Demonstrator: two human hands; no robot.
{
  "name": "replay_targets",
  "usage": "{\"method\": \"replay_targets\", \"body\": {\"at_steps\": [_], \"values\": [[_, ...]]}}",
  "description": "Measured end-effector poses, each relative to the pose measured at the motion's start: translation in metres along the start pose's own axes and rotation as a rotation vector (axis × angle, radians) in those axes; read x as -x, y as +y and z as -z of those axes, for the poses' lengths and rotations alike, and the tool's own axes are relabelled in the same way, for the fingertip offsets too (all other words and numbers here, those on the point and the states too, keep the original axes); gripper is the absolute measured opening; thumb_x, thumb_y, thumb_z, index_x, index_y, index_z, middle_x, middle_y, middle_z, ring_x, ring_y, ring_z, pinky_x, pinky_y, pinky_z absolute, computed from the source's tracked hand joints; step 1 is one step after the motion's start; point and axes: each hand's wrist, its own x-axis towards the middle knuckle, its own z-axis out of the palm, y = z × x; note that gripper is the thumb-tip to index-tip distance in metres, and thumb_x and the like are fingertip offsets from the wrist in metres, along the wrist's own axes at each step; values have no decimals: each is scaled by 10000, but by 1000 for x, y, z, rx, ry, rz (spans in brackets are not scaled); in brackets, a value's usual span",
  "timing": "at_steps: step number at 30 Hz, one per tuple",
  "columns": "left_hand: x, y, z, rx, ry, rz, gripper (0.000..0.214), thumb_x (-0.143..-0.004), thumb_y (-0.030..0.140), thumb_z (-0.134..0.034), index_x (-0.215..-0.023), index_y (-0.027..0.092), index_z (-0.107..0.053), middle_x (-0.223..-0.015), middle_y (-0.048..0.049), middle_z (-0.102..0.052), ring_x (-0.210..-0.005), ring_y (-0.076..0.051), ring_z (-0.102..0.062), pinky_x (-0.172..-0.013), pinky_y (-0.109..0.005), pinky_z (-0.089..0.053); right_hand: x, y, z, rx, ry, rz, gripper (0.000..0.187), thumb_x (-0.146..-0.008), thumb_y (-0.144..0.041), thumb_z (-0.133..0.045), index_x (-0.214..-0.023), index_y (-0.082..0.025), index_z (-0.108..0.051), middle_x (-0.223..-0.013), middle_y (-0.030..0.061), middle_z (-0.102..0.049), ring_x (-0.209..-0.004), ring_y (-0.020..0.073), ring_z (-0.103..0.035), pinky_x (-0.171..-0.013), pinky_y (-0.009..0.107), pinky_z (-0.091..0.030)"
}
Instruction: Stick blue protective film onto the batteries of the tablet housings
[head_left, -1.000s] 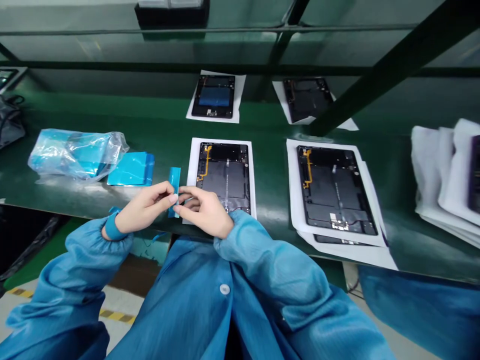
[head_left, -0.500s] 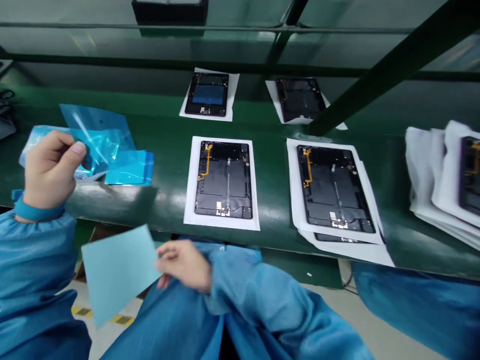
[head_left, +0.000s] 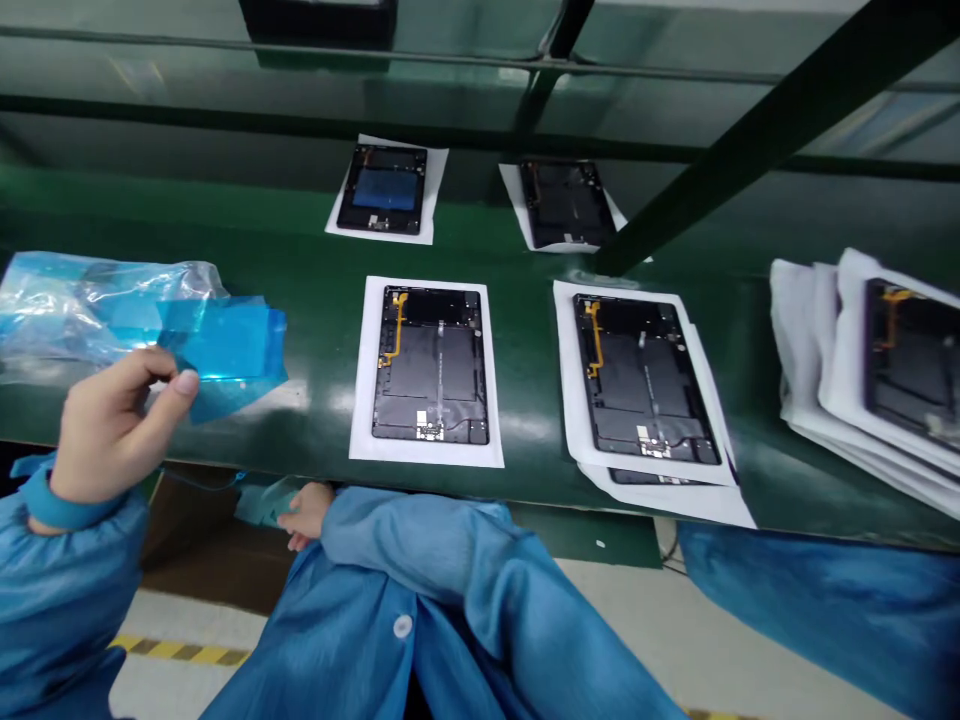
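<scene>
Left hand (head_left: 112,428), thumb and forefinger pinching a translucent blue film (head_left: 223,402) at the blue sheets (head_left: 274,340) on the green bench (head_left: 529,410); right hand (head_left: 308,514), below the bench edge, beside a pale sheet (head_left: 262,504), grip indeterminable. Opened tablet (head_left: 421,365) on white paper (head_left: 361,400), right of the film.

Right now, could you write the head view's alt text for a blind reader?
A person's left hand pinches blue film beside a plastic bag on a green bench; the right hand is below its near edge. Opened tablet-like devices lie on white sheets.
</scene>
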Motion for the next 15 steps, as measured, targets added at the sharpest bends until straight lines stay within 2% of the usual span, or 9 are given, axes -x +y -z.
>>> {"method": "replay_targets", "body": {"at_steps": [2,3,4,5,6,8,11,13,15], "values": [[4,13,-5,15,3,-76,113,-867,238,-633,-792,197,-558,-683,52,-573,-539,-69,-462,-542,-215,-374,19,-9,18,5,-90,21,211,-876,-345,-748,-955,-152,-724,-768,-9,-702,-694,132,-678,-697,291,-596],[5,21,-8,38,5,-114,118,-869,229,-629,-788,204,-546,-698,48,-586,-552,-79,-490,-553,-227,-391,31,-15,30,1,-80,47,170,-844,-319,-767,-925,-171,-747,-727,-21,-706,-677,131,-680,-715,286,-598],[5,31,-13,64,-3,-160,124,-868,216,-629,-787,213,-535,-700,45,-585,-562,-91,-512,-559,-240,-407,43,-23,44,-10,-23,92,167,-827,-309,-768,-947,-193,-768,-745,-19,-729,-692,135,-691,-747,286,-600],[4,42,-18,80,-27,-220,129,-864,196,-632,-795,223,-527,-693,41,-578,-567,-104,-522,-557,-255,-420,55,-32,59,-21,52,139,208,-839,-314,-743,-1022,-221,-777,-850,-9,-764,-753,135,-705,-811,286,-596],[3,54,-25,88,-60,-299,142,-858,172,-636,-805,233,-520,-682,37,-569,-566,-119,-518,-547,-273,-426,65,-42,74,-51,190,216,285,-846,-353,-734,-1098,-225,-771,-929,14,-781,-769,143,-714,-806,296,-602],[-1,78,-42,58,-131,-478,182,-846,133,-639,-811,242,-497,-662,23,-556,-564,-150,-490,-521,-318,-420,78,-59,100,-111,334,328,394,-836,-406,-751,-1182,-218,-750,-1032,45,-784,-782,156,-732,-775,307,-617],[-10,106,-69,-2,-119,-660,247,-840,130,-639,-728,243,-450,-603,16,-494,-545,-168,-443,-492,-361,-368,83,-76,124,-80,505,442,324,-832,-412,-771,-1086,-211,-776,-988,42,-787,-746,161,-740,-727,305,-628],[-15,116,-82,-13,-92,-695,240,-847,148,-639,-705,234,-465,-594,17,-480,-541,-165,-446,-494,-364,-352,84,-79,132,64,636,493,200,-885,-380,-726,-986,-218,-784,-897,26,-782,-739,156,-734,-732,294,-623],[-20,119,-88,29,-129,-689,133,-882,200,-638,-790,215,-544,-674,-6,-573,-600,-171,-510,-529,-361,-387,86,-79,138,274,729,538,176,-956,-324,-638,-933,-216,-776,-841,25,-769,-755,148,-726,-756,281,-612]]}}
